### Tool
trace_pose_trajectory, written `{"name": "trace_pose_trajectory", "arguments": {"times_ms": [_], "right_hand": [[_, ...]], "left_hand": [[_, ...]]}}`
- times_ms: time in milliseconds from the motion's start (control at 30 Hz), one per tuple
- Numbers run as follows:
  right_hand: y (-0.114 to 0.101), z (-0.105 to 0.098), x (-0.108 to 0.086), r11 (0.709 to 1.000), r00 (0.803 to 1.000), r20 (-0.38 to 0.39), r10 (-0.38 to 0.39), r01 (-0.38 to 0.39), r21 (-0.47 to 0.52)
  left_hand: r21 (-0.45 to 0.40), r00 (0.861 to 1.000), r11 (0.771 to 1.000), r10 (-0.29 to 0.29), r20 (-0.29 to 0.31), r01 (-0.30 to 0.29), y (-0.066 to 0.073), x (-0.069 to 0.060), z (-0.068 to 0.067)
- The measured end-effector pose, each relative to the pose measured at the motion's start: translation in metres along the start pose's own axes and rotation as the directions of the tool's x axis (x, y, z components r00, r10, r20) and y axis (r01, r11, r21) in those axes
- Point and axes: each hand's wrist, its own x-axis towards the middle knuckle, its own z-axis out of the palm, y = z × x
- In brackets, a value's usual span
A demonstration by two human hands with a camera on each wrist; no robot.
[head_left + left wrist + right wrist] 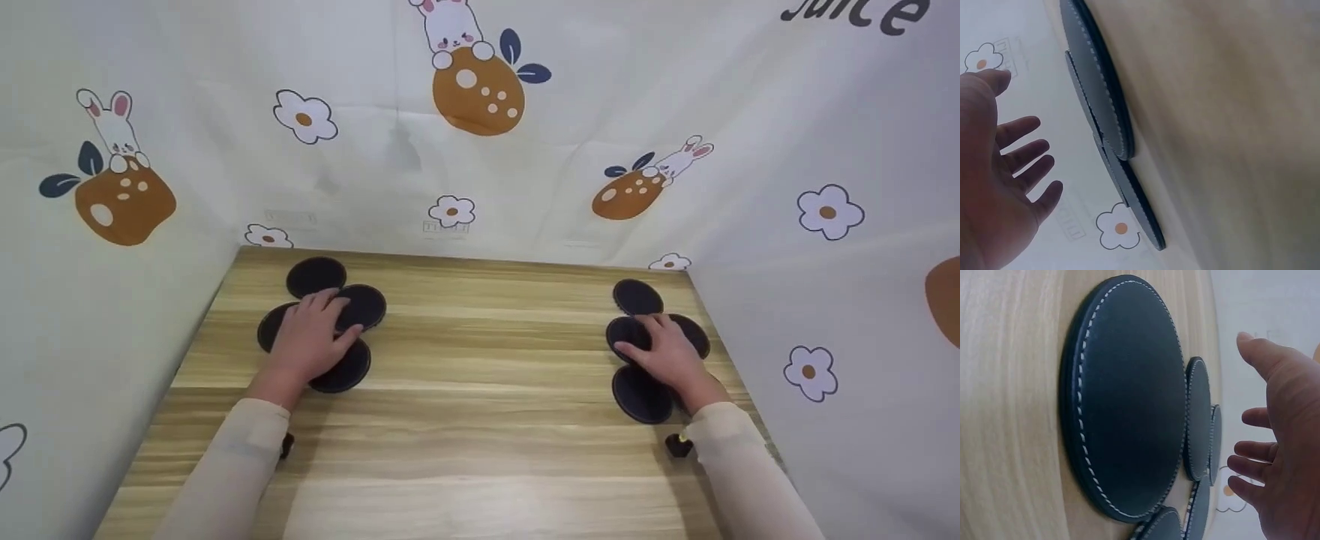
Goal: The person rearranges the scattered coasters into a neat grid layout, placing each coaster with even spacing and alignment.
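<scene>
Several round black coasters with pale stitched edges lie in two groups on the wooden table. In the head view, my left hand (307, 339) is over the left group, between a far coaster (316, 275) and a near coaster (345, 369). The left wrist view shows that hand (994, 169) raised above the coasters (1092, 79), fingers loosely bent and holding nothing. My right hand (669, 351) is over the right group, near a middle coaster (621, 336) and a nearer one (640, 394). Seen from the right wrist, its fingers are spread, apart from the large-looking coaster (1129, 399). The hands and wrists partly hide both groups.
Bare wood grain of the table (480, 360) stretches between the two groups. A pale cloth (360, 172) printed with rabbits, oranges and flowers rises at the back and both sides. Small black pieces (679, 445) sit beside the wrists.
</scene>
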Motion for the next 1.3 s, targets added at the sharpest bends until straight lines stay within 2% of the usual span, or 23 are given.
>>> {"name": "trace_pose_trajectory", "arguments": {"times_ms": [300, 600, 933, 1300], "right_hand": [[0.006, 0.009, 0.004, 1.0, 0.998, 0.065, 0.017, -0.015, -0.025], [0.009, 0.014, 0.007, 0.999, 0.993, 0.116, 0.034, -0.034, -0.007], [0.009, 0.018, 0.007, 0.998, 0.993, 0.109, 0.051, -0.055, 0.027], [0.01, 0.026, 0.012, 0.996, 0.996, 0.067, 0.066, -0.07, 0.052]], "left_hand": [[0.006, 0.997, 1.0, -0.011, 0.078, 0.011, 0.002, 0.002, -0.003], [0.001, 0.998, 1.0, -0.002, 0.069, 0.002, 0.002, 0.002, -0.003], [-0.004, 0.997, 1.0, -0.006, 0.072, 0.006, 0.004, 0.002, -0.002], [0.001, 0.997, 1.0, -0.014, 0.081, 0.014, 0.003, 0.004, -0.004]]}}
